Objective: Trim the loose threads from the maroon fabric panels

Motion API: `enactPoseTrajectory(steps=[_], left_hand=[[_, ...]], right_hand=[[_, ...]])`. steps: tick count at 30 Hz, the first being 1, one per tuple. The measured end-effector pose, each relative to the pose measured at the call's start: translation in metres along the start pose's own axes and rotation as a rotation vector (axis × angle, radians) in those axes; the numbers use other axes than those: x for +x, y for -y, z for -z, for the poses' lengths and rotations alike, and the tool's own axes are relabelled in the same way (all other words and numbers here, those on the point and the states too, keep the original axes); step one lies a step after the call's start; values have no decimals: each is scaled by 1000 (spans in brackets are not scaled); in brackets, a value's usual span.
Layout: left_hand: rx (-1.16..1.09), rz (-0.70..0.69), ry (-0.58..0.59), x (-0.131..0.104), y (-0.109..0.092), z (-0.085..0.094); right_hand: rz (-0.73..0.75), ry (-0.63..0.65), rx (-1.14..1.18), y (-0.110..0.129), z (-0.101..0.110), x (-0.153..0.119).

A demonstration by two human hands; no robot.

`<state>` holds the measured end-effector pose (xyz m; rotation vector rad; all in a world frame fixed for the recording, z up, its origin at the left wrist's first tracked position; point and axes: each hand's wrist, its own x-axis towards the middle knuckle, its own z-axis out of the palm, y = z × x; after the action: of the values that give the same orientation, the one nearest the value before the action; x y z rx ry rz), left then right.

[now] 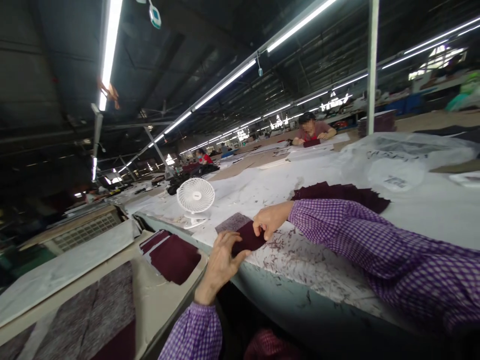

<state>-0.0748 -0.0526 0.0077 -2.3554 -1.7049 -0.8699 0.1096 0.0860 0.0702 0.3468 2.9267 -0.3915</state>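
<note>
A maroon cloth piece [248,239] lies at the near edge of the white-covered table, between my hands. My left hand [221,257] rests on its left end with the thumb held apart from the fingers, which lie over the cloth. Bent fingers of my right hand [273,220] pinch the cloth near its right end. Just behind it lies a speckled grey-maroon piece [233,221], partly covered by the maroon one. Beyond my right forearm, a fanned pile of maroon pieces [337,195] spreads over the table.
A small white fan [195,196] stands left of the cloth. Lower left, a side surface [150,305] bears a maroon stack [174,257] and speckled panels [93,310]. Clear plastic bags [405,155] lie right. Across the table a person [313,131] handles maroon cloth. Maroon lint litters the near edge.
</note>
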Motion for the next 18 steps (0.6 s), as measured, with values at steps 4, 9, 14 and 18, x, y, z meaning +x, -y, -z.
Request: enactPoseTrajectory(steps=[4, 9, 14, 18], left_hand=[[51, -10, 35, 15, -21, -16], [16, 292, -136, 26, -12, -26], [-240, 563, -356, 27, 9, -29], [-449, 517, -435, 21, 24, -28]], right_hand=[[-16, -33, -21, 1, 0, -1], [-34, -450, -63, 6, 7, -3], [-124, -718, -86, 16, 4, 0], [-75, -401, -106, 7, -19, 10]])
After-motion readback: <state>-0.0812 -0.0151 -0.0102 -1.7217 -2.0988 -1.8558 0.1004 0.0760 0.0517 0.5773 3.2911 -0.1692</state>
